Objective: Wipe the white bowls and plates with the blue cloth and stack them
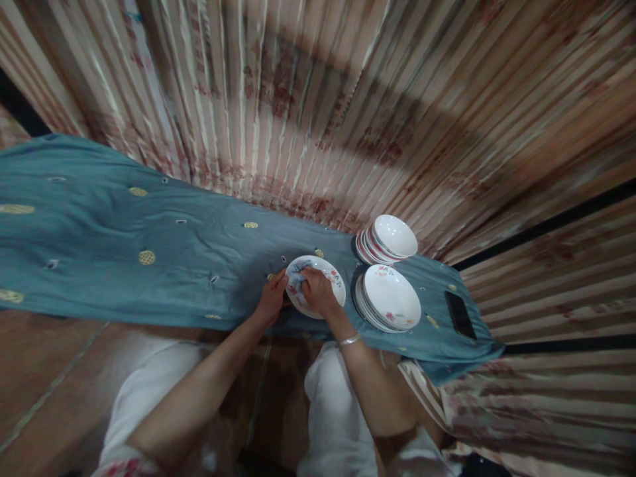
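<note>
My left hand [273,295] grips the left rim of a white plate [332,303] with small floral prints, held tilted above the near edge of the cloth-covered table. Over the plate's inside is my right hand [318,290], its fingers bunched around a bluish cloth [299,269] pressed to the surface. The fingers partly hide this cloth and the left half of the plate. Just right of the plate stands a stack of similar floral plates [392,298]. Behind that stack, white bowls [395,236] with reddish outer sides sit nested and slightly tilted.
A blue-green tablecloth [193,258] with yellow pineapple prints covers the long narrow table and lies wrinkled. Near its right end rests a black phone [460,315]. Pleated curtains [308,119] hang close behind the table. Dark bars [551,225] run along the right side.
</note>
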